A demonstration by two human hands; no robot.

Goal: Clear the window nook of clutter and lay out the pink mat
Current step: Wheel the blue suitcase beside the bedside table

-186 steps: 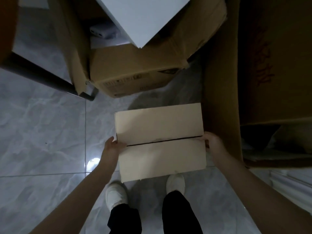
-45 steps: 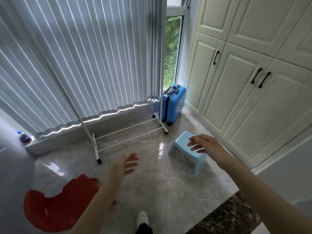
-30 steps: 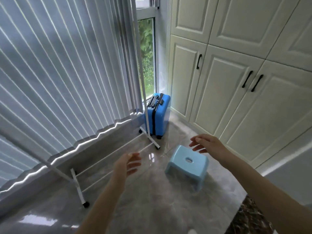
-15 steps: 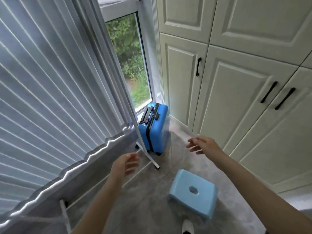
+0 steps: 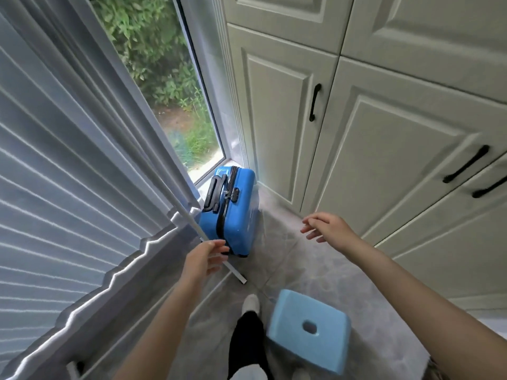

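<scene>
The person is standing in the corner of the nook, looking down at a blue suitcase [image 5: 229, 212] that is sitting upright on the floor [image 5: 307, 267], tucked between the window [image 5: 162, 86] and the white cabinet doors [image 5: 356, 149]. Both hands are reaching forward with nothing in them: the left hand [image 5: 204, 259] is hanging just in front of the suitcase's lower near corner, fingers loosely spread, and I cannot tell whether the fingertips are touching the shell or only overlapping it from this angle; the right hand [image 5: 325, 227] is hovering to the right of the case, apart from it, fingers relaxed and slightly parted. A thin white rack pole [image 5: 192, 220] is slanting down past the left hand, its foot resting on the floor, with the grey pleated curtain [image 5: 68, 160] hanging behind it. A light blue stool [image 5: 310, 329] is standing near the person's feet, well short of the suitcase. As for progress, clearing looks far from finished, to my eye: the suitcase, the stool and the rack are all occupying the nook, and none is being held. The pink mat is not anywhere in view, so laying it out has not begun, and fetching it will likely come only after these pieces are moved out. The suitcase seems to be the next thing in line.
</scene>
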